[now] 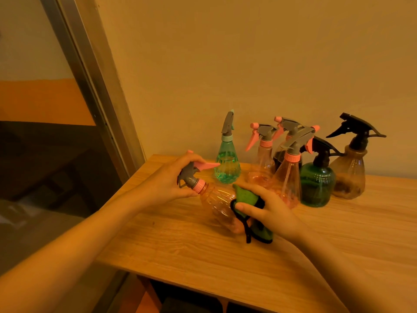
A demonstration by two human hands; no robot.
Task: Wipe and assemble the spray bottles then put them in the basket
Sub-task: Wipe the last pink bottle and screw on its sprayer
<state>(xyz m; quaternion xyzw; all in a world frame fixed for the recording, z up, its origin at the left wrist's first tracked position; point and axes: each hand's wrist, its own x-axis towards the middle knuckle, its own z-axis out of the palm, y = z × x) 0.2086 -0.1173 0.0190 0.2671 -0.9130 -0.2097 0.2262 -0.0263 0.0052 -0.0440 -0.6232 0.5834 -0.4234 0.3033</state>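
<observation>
A clear pink spray bottle [216, 201] lies tilted above the wooden table [180, 240], its grey head with pink trigger [191, 173] pointing up and left. My left hand [167, 180] grips that spray head and neck. My right hand [268, 208] presses a green cloth with black edging [248, 199] around the bottle's lower body. The cloth's loose end hangs toward the table. No basket is in view.
Several assembled spray bottles stand at the back by the wall: a teal one [227, 164], pink ones [288, 177], a dark green one [317, 184] and a brown one [349, 175]. The table's left edge [126, 188] drops beside a metal door frame [97, 86].
</observation>
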